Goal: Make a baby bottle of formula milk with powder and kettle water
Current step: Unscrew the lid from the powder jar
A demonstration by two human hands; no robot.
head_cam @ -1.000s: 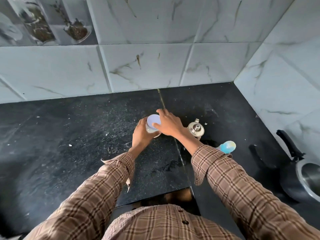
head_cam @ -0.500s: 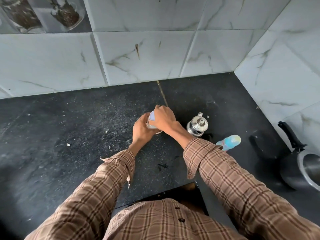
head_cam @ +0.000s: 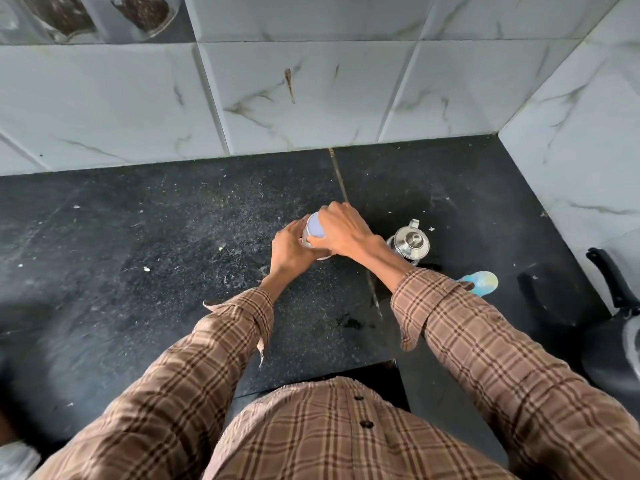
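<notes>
A small round powder tin (head_cam: 313, 227) with a pale lilac lid stands on the black counter (head_cam: 156, 258). My left hand (head_cam: 289, 251) grips the tin's side from the left. My right hand (head_cam: 341, 230) curls over the lid from the right, its fingers wrapped round the rim. Most of the tin's body is hidden behind both hands. A small steel kettle (head_cam: 410, 244) with a knobbed lid stands just right of my right wrist. The baby bottle (head_cam: 479, 283), light blue, lies on its side further right, partly behind my right sleeve.
A black pan (head_cam: 620, 327) with a long handle sits at the right edge near the side wall. Marble tiles back the counter. White crumbs and a wet patch (head_cam: 351, 322) mark the counter. The counter's front edge steps inward near my body.
My right hand has slid further over the lid, covering more of it, and my left hand has closed in on the tin's side. The camera has tilted down a little.
</notes>
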